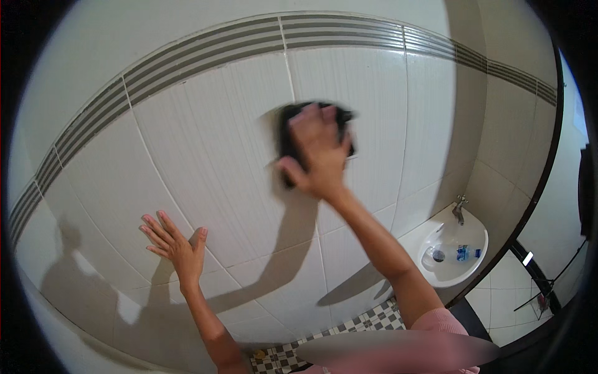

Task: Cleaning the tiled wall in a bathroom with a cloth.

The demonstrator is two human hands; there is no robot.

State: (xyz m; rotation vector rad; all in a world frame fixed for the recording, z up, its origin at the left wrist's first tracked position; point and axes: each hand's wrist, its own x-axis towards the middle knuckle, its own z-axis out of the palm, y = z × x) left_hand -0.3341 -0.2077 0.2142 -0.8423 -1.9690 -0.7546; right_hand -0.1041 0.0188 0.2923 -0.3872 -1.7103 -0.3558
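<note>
My right hand (320, 154) presses a dark cloth (289, 135) flat against the white tiled wall (359, 187); both look blurred, and part of the cloth lies hidden under the palm. The fingers are spread over it. Lower and to the left, my left hand (180, 248) is raised before the same wall with its fingers apart and nothing in it. Whether its palm touches the tiles I cannot tell.
A white washbasin (483, 243) with a metal tap (459, 212) stands at the right, holding a plastic bottle (466, 253) and a clear round container (432, 257). Below is a checkered floor (289, 355). A dark door frame (523, 217) edges the right side.
</note>
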